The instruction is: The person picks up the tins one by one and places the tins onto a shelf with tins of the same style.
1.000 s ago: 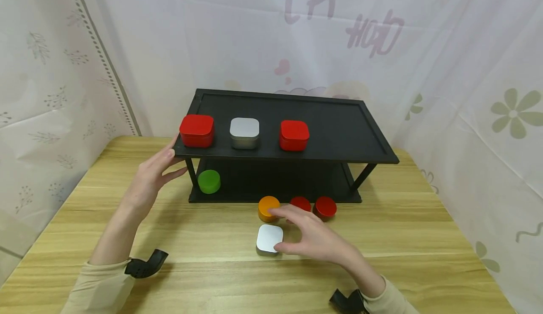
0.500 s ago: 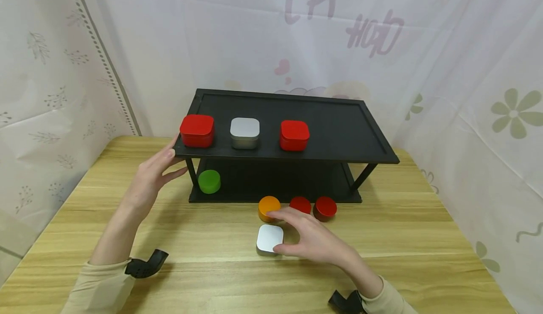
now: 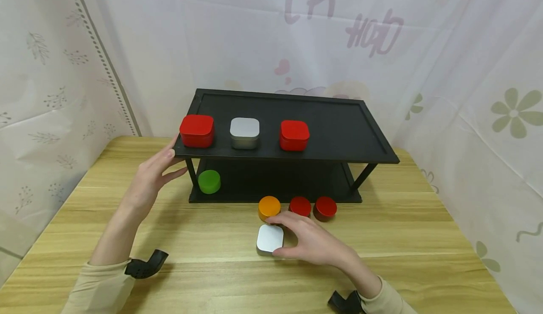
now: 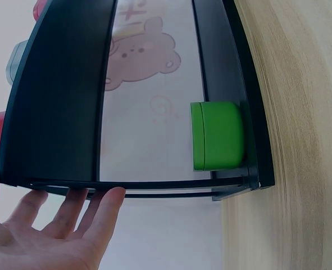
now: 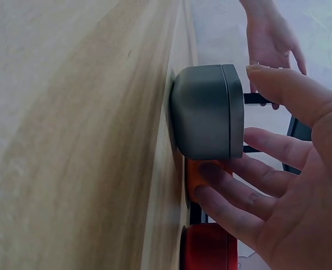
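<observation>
A two-tier black shelf (image 3: 339, 130) stands on the table. My left hand (image 3: 146, 182) grips the left end of its top board, thumb at the front corner, fingers against the end frame. On the table in front sits a square tin with a white lid (image 3: 270, 237) and grey metal sides. My right hand (image 3: 311, 238) is spread at its right side, thumb by the near corner and fingers at the far side. In the right wrist view the fingers lie close to the tin's lid, without a clear grip. Behind it stands an orange round tin (image 3: 269, 207), partly hidden by the fingers.
Two round red tins (image 3: 300, 206) (image 3: 325, 208) stand before the shelf's lower board. A green tin (image 3: 209, 182) sits at the lower board's left. On top stand a large red tin (image 3: 197, 131), a silver tin (image 3: 244, 134) and a smaller red tin (image 3: 294, 136).
My right hand has shifted slightly toward the near side, fingers sliding off the orange tin toward the white-lidded tin's far side. The left hand and shelf have stayed put.
</observation>
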Demonstrator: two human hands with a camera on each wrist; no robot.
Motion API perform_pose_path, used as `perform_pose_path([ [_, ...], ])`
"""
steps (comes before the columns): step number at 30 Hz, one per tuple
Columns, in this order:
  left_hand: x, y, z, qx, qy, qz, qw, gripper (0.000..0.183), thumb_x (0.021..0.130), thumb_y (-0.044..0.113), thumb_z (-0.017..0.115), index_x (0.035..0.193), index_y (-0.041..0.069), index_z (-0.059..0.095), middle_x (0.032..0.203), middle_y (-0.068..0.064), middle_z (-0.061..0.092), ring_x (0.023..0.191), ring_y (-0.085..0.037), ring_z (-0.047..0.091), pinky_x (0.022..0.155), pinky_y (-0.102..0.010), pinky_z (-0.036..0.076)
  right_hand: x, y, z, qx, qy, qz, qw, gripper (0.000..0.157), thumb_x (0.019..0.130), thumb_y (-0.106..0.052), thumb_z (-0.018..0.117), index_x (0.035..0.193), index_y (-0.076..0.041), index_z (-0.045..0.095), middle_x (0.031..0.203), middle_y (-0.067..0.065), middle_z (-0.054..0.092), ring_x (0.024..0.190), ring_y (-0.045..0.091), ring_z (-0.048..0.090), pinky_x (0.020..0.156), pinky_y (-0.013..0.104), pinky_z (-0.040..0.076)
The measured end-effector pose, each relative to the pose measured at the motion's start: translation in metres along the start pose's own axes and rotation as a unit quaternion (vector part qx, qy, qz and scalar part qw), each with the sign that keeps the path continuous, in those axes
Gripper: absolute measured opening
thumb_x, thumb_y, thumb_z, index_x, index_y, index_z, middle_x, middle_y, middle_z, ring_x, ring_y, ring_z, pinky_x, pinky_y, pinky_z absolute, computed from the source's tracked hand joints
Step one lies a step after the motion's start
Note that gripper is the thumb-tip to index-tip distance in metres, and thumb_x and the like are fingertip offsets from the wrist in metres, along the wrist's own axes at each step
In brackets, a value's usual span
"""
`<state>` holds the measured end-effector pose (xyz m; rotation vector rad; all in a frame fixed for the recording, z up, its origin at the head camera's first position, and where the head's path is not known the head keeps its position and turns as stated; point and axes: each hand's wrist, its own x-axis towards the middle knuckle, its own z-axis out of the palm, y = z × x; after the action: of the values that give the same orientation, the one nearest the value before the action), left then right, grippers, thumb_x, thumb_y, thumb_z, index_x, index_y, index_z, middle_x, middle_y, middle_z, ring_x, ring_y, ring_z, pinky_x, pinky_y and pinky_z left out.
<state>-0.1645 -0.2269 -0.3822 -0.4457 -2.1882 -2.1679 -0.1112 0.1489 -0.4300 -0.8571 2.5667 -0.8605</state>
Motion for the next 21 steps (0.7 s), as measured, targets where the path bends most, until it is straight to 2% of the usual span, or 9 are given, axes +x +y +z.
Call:
perform_pose_path([
  [8,0.0001,0.0000,0.0001,-0.001,0.001,0.000,1.0000,0.051,0.112,0.033,0.043,0.161,0.019,0.036,0.171,0.001,0.028,0.126,-0.003,0.058,0.098,-0.015,0.057,0.0016,0.0024,0.0040,-0.003,-0.011,-0.004,1.000,0.062,0.088,-0.038,0.081,0.144,-0.028,0.057,0.144,-0.012,0.059,0.124,0.010,0.057,0.110,0.036,0.054],
  [14,0.0005,0.0003,0.0005,-0.002,0.003,-0.002,1.0000,0.051,0.111,0.033,0.043,0.160,0.020,0.037,0.171,0.001,0.029,0.126,-0.003,0.058,0.098,-0.015,0.057,0.0019,0.0026,0.0052,-0.005,-0.017,-0.003,1.000,0.064,0.087,-0.035,0.082,0.145,-0.027,0.056,0.143,-0.010,0.060,0.121,0.009,0.057,0.109,0.034,0.054],
  [21,0.0003,0.0007,0.0005,-0.005,0.004,-0.001,1.0000,0.051,0.111,0.032,0.044,0.160,0.020,0.037,0.171,0.002,0.028,0.127,-0.003,0.058,0.098,-0.015,0.057,0.0025,0.0023,0.0064,-0.014,-0.019,0.000,1.000,0.067,0.086,-0.034,0.083,0.146,-0.027,0.055,0.143,-0.011,0.060,0.123,0.009,0.056,0.111,0.036,0.053],
])
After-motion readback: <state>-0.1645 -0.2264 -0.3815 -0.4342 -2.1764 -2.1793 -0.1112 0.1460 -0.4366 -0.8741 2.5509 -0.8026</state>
